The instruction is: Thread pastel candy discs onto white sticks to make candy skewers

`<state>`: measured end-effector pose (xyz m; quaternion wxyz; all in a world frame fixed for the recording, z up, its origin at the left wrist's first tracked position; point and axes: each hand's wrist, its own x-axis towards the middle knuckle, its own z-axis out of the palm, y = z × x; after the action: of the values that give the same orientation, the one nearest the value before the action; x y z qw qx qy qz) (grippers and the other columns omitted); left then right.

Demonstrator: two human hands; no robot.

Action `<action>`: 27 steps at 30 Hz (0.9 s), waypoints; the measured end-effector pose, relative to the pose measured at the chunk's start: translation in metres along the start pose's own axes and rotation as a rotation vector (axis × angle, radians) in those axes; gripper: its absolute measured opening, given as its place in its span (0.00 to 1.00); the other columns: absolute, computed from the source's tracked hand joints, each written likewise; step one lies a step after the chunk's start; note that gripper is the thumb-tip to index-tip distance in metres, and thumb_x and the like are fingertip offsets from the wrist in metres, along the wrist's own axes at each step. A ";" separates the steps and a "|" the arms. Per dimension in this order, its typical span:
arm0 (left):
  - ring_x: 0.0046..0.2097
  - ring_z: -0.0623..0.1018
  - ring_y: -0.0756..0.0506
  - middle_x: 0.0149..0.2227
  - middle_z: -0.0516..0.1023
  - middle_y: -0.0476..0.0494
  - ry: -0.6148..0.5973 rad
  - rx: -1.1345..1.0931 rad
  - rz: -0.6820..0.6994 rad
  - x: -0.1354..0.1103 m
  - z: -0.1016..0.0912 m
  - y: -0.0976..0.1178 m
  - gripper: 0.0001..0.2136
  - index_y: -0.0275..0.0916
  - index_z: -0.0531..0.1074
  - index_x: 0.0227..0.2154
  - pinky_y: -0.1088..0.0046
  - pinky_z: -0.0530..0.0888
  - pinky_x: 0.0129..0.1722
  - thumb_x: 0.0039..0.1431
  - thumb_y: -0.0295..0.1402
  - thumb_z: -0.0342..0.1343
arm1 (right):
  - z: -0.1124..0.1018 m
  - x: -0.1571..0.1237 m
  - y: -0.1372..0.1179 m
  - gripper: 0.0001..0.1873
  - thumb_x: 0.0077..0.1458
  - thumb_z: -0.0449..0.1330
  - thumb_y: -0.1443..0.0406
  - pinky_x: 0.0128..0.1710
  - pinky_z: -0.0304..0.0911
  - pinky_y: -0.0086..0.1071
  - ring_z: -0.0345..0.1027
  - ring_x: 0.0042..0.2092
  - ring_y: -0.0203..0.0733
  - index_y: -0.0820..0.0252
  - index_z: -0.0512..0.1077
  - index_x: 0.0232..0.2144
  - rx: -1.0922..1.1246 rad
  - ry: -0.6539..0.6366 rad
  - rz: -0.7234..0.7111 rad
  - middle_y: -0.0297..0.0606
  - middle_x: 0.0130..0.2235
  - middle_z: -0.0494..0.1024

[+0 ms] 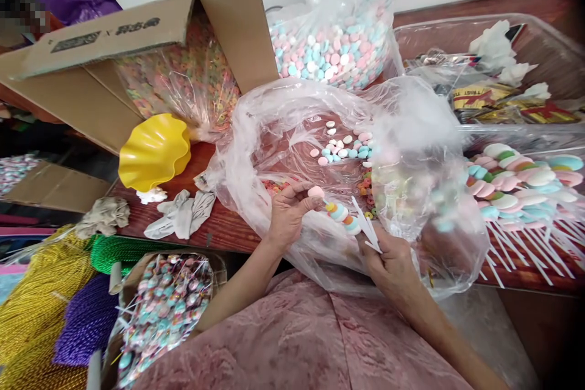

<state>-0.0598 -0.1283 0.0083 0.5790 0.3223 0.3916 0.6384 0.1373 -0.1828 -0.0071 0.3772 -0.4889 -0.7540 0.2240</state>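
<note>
My left hand [289, 212] pinches a pink candy disc [315, 192] at the top of a candy skewer [342, 216], which carries several pastel discs and rings. My right hand [388, 259] is closed on the skewer's lower end together with a bundle of white sticks [365, 226]. Both hands work over an open clear plastic bag [274, 134] with loose pastel candies [345, 146] inside.
A full bag of pastel candies [336, 42] stands behind. A cardboard box [114, 36] holds ring candies [183, 82]. A yellow wavy bowl [153, 151] sits at left. Finished skewers [521, 186] lie at right. A tub of wrapped candies [167, 311] and cord bundles [41, 311] are lower left.
</note>
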 end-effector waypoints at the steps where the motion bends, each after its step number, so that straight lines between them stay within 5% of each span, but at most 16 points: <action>1: 0.25 0.77 0.53 0.27 0.80 0.52 0.000 0.035 0.040 0.000 -0.002 -0.002 0.16 0.39 0.80 0.33 0.75 0.77 0.28 0.38 0.31 0.74 | 0.000 0.000 -0.001 0.08 0.53 0.50 0.73 0.23 0.52 0.27 0.59 0.23 0.34 0.57 0.66 0.28 -0.008 -0.008 0.011 0.29 0.22 0.66; 12: 0.39 0.81 0.49 0.37 0.83 0.44 -0.123 0.783 0.831 -0.004 -0.018 -0.005 0.11 0.41 0.79 0.41 0.74 0.79 0.39 0.56 0.23 0.63 | 0.008 -0.001 -0.005 0.16 0.47 0.47 0.74 0.25 0.57 0.28 0.66 0.24 0.37 0.61 0.72 0.34 -0.083 -0.106 -0.018 0.34 0.25 0.76; 15: 0.40 0.82 0.47 0.37 0.84 0.42 -0.144 0.843 0.810 -0.007 -0.020 -0.001 0.09 0.41 0.80 0.39 0.71 0.80 0.42 0.57 0.24 0.61 | 0.007 0.001 -0.007 0.16 0.46 0.47 0.75 0.25 0.57 0.28 0.66 0.23 0.37 0.60 0.71 0.33 -0.077 -0.097 -0.035 0.33 0.25 0.75; 21: 0.39 0.82 0.45 0.38 0.84 0.43 -0.065 0.697 0.515 -0.016 -0.012 0.004 0.07 0.45 0.83 0.35 0.67 0.78 0.45 0.55 0.27 0.63 | 0.007 0.004 -0.014 0.14 0.48 0.48 0.75 0.24 0.55 0.28 0.63 0.22 0.36 0.59 0.70 0.32 -0.067 -0.068 -0.060 0.32 0.23 0.72; 27: 0.43 0.81 0.43 0.41 0.84 0.42 0.023 0.653 0.514 -0.017 -0.013 -0.008 0.08 0.46 0.83 0.36 0.64 0.77 0.49 0.56 0.28 0.62 | 0.018 0.004 -0.017 0.11 0.53 0.50 0.73 0.23 0.54 0.28 0.59 0.22 0.36 0.58 0.71 0.35 0.017 0.000 0.019 0.31 0.23 0.70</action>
<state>-0.0651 -0.1464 -0.0043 0.2640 0.5691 0.4867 0.6079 0.1123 -0.1855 -0.0045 0.3793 -0.4926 -0.7475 0.2341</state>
